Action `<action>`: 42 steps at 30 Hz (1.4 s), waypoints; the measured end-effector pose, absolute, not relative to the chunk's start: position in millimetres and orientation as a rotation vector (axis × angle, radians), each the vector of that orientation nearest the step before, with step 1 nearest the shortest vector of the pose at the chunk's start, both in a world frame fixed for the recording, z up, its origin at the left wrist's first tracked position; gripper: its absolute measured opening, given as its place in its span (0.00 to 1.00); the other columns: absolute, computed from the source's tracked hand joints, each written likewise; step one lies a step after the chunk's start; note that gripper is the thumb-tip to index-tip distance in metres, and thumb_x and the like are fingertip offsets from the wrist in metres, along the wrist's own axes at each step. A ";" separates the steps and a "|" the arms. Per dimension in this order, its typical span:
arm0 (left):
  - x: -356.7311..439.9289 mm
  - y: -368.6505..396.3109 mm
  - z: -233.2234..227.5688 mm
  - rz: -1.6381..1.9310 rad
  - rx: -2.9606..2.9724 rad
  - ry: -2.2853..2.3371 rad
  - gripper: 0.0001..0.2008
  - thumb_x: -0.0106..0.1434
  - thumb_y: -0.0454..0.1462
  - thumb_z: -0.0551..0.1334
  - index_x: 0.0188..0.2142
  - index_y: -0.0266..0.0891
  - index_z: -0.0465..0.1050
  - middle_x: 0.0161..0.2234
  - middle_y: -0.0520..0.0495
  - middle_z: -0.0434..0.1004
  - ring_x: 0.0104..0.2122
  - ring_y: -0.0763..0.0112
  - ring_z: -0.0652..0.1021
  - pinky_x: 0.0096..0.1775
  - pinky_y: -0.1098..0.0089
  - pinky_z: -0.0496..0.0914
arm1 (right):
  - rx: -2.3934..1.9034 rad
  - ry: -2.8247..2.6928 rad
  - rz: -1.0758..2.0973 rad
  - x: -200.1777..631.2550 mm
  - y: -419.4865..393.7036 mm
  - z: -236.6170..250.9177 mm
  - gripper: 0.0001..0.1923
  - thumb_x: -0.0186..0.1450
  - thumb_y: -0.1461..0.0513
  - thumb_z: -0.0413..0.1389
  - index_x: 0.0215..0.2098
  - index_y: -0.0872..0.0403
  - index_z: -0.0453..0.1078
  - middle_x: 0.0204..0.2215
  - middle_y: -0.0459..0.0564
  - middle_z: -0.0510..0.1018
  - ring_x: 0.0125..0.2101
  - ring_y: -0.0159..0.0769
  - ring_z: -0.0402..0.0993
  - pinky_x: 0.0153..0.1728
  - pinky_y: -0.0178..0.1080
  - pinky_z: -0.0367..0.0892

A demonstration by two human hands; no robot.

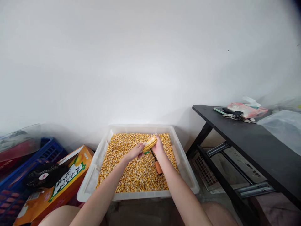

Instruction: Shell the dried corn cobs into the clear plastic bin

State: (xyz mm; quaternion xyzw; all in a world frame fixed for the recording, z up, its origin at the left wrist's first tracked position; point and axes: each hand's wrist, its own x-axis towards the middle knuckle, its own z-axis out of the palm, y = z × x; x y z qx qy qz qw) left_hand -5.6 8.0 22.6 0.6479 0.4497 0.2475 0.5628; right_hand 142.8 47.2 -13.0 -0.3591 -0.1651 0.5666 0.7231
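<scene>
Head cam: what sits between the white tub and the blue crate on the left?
An orange printed cardboard box lies between the white tub and the blue crate, with a small black fan resting on its crate-side edge. The head view shows it.

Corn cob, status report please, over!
Both hands, left and right, grip the corn cob. Over the kernel-filled tray. Orange-handled tool under the right wrist.

**Your arms and hands, head view**

Both your forearms are bare to the bottom of the frame; no sleeves, gloves, watch or rings visible. Your left hand (135, 152) and right hand (159, 147) are uncovered. Bare knees show at the lower edge.
</scene>
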 end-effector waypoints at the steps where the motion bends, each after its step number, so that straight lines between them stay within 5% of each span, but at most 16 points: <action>1: -5.8 8.6 21.4 0.603 1.522 1.063 0.26 0.58 0.60 0.49 0.33 0.38 0.63 0.16 0.57 0.60 0.15 0.77 0.63 0.19 0.74 0.59 | -0.795 -0.348 1.259 142.7 46.8 -12.2 0.11 0.55 0.54 0.55 0.26 0.51 0.58 0.18 0.41 0.70 0.24 0.34 0.72 0.27 0.36 0.69; 5: -6.6 9.4 21.8 0.561 1.436 1.090 0.31 0.58 0.62 0.42 0.30 0.37 0.64 0.16 0.54 0.62 0.15 0.75 0.65 0.19 0.74 0.60 | -0.792 -0.288 1.299 140.8 44.3 -7.5 0.12 0.55 0.54 0.55 0.25 0.51 0.58 0.18 0.41 0.69 0.25 0.34 0.72 0.28 0.36 0.70; 8: -6.8 8.1 25.0 0.533 1.442 1.081 0.30 0.56 0.62 0.46 0.31 0.37 0.63 0.19 0.53 0.66 0.18 0.75 0.68 0.20 0.74 0.62 | -0.785 -0.279 1.316 141.3 42.5 -4.3 0.12 0.55 0.54 0.55 0.24 0.51 0.57 0.18 0.42 0.69 0.25 0.34 0.72 0.28 0.36 0.69; 11: -7.2 7.2 24.8 0.547 1.502 1.073 0.27 0.56 0.60 0.51 0.34 0.38 0.61 0.18 0.57 0.61 0.16 0.77 0.65 0.20 0.75 0.61 | -0.783 -0.279 1.340 142.5 41.8 -2.8 0.12 0.55 0.55 0.56 0.23 0.51 0.58 0.19 0.43 0.70 0.23 0.33 0.70 0.25 0.36 0.68; 19: -6.8 8.8 15.7 0.552 1.541 1.020 0.27 0.58 0.61 0.47 0.37 0.39 0.60 0.16 0.61 0.49 0.14 0.79 0.56 0.17 0.75 0.60 | -0.772 -0.259 1.345 143.3 42.9 -3.9 0.11 0.54 0.58 0.58 0.25 0.52 0.59 0.20 0.42 0.70 0.22 0.31 0.68 0.25 0.34 0.67; 27: -6.2 4.1 25.8 0.506 1.571 1.092 0.25 0.58 0.59 0.50 0.38 0.39 0.60 0.22 0.53 0.66 0.20 0.72 0.71 0.18 0.74 0.64 | -0.774 -0.286 1.356 143.9 42.3 -5.0 0.11 0.54 0.57 0.58 0.25 0.52 0.59 0.18 0.41 0.69 0.22 0.32 0.68 0.24 0.34 0.66; 38: 0.1 -0.9 19.4 0.574 1.513 1.066 0.29 0.58 0.61 0.45 0.41 0.39 0.60 0.13 0.60 0.53 0.12 0.76 0.58 0.17 0.72 0.57 | -0.798 -0.330 1.355 143.9 43.2 -4.5 0.13 0.54 0.55 0.57 0.26 0.51 0.59 0.18 0.40 0.69 0.21 0.31 0.68 0.24 0.34 0.66; 42: -2.8 0.6 26.3 0.580 1.530 1.046 0.29 0.57 0.61 0.48 0.40 0.38 0.63 0.21 0.51 0.66 0.20 0.71 0.70 0.20 0.73 0.62 | -0.800 -0.335 1.359 143.8 42.8 -3.1 0.13 0.55 0.53 0.56 0.25 0.51 0.58 0.18 0.41 0.69 0.21 0.32 0.69 0.24 0.34 0.67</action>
